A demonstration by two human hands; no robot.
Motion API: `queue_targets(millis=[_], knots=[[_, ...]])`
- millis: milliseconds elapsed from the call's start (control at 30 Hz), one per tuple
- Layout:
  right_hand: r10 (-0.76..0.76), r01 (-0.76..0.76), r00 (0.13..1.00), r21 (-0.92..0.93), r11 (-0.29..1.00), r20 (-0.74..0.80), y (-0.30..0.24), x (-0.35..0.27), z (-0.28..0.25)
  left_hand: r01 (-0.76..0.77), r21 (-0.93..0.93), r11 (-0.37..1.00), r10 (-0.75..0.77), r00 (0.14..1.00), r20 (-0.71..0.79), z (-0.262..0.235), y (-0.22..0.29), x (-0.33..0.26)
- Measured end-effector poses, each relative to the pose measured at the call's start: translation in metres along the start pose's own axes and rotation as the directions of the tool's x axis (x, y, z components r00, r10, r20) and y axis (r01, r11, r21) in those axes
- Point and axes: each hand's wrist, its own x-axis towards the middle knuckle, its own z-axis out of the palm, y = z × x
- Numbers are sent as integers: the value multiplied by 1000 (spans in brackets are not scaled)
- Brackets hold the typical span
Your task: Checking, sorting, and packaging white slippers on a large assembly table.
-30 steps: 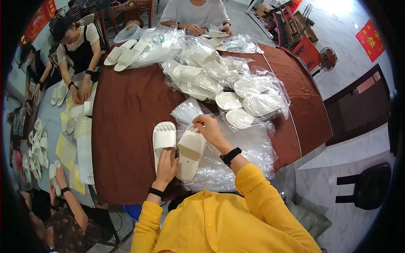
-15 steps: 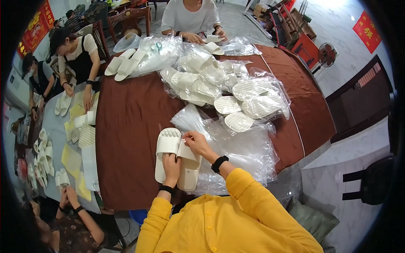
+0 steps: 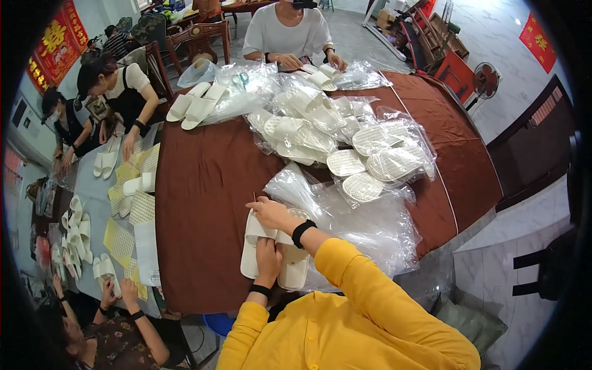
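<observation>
White slippers [image 3: 271, 256], a pair lying side by side on the brown tablecloth [image 3: 203, 203], sit under both hands: the left hand [image 3: 268, 259] grips their middle, the right hand [image 3: 271, 213] closes on their toe end, beside clear plastic bags [image 3: 370, 228].

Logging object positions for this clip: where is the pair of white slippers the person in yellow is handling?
In the head view, the pair of white slippers lies low and left of centre on the brown tablecloth, under the left hand and right hand, beside clear plastic bags.
</observation>
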Motion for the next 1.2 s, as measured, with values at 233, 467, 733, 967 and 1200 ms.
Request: queue_targets(millis=[233, 467, 733, 967, 1200], knots=[[-81, 85, 990, 31, 996, -114, 27, 18, 19, -82, 3, 997, 83, 995, -47, 0, 6, 2], [-105, 171, 981, 465, 868, -165, 15, -40, -14, 75, -242, 967, -89, 995, -48, -48, 30, -15], [-123, 220, 971, 566, 794, -204, 17, -77, -8, 63, -350, 935, -92, 994, -65, -68, 34, 56], [1, 82, 994, 725, 683, -113, 14, -90, -9, 157, -507, 848, -113, 987, 116, -46, 5, 69], [-50, 285, 908, 527, 801, -415, 4, -103, -26, 163, -481, 862, -195, 981, -18, -56, 17, 61]])
